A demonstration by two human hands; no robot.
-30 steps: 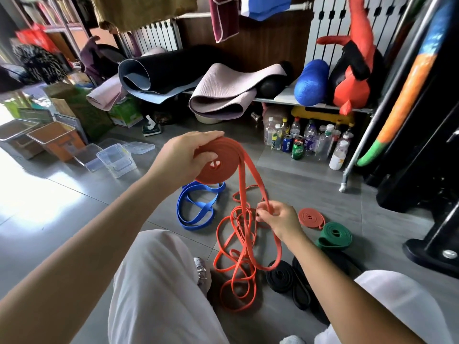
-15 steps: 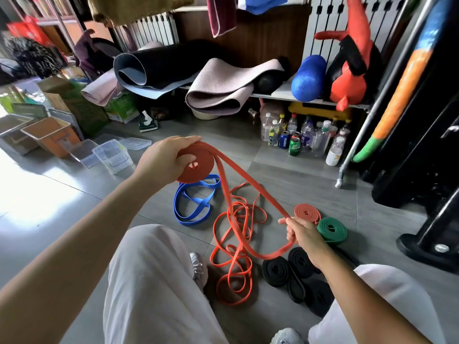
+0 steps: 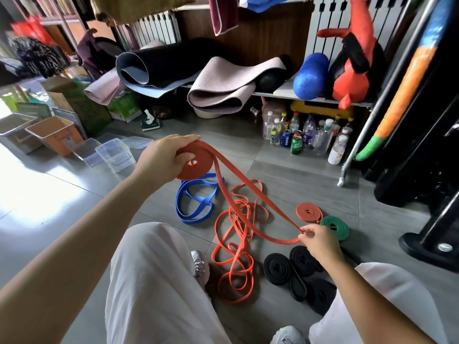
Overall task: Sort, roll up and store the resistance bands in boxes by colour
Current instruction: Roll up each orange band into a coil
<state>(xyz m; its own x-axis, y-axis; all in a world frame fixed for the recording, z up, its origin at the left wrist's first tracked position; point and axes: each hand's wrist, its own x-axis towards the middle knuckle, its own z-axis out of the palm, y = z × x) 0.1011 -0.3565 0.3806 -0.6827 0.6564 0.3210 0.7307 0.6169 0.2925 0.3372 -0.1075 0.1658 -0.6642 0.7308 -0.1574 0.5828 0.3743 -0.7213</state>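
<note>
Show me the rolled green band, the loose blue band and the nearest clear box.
rolled green band (image 3: 334, 227), head view, top of the coil.
loose blue band (image 3: 193, 220), head view, its near curve.
nearest clear box (image 3: 116, 163), head view, its front wall.

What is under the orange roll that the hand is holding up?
A loose blue band lies on the grey floor beneath the orange roll held by the left hand. Its far end is hidden behind the roll.

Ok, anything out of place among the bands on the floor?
Yes: the thin orange rubber bands lie in a tangled heap on the floor, and the flat blue rubber band beside them lies loose, unrolled.
</note>
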